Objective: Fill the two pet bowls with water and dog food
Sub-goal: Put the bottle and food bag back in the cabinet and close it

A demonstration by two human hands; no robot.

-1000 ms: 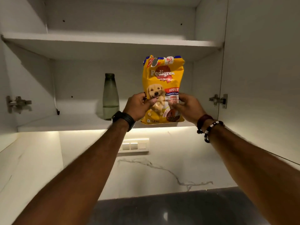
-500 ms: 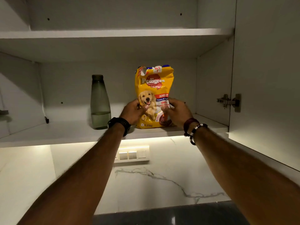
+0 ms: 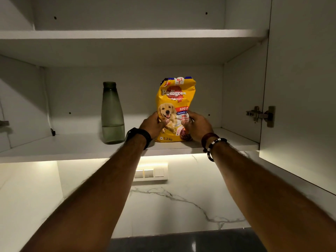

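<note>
Left hand (image 3: 153, 124): I see it gripping the left edge of the dog food bag (image 3: 175, 99), thumb across the front over the printed dog, fingers wrapped behind; black watch (image 3: 139, 136) on the wrist.
Right hand (image 3: 197, 125): gripping the bag's right edge, thumb on the front near the printed kibble, fingers curled round the side; dark red band and beaded bracelet (image 3: 214, 144) on the wrist.
Dog food bag: yellow, printed 1.2 kg, upright, base down on the lower cabinet shelf (image 3: 72, 146), near the front edge, right of centre; top crumpled, I can't tell if it's sealed.
Water bottle (image 3: 112, 113): smoky green with a dark cap, upright on the same shelf, left of the bag, apart from it; water fills about the lower third.
Pet bowls: I don't see them from my feed.
Cabinet: white, open; upper shelf (image 3: 127, 35) above; right door (image 3: 300, 88) swung out with a metal hinge (image 3: 260, 114) on it.
Below: lit strip under the shelf, white switch plate (image 3: 151, 173) on the veined marble wall (image 3: 181, 206), dark countertop (image 3: 181, 242) at the bottom edge.
Arms: both bare, reaching up from the lower corners of my view.
</note>
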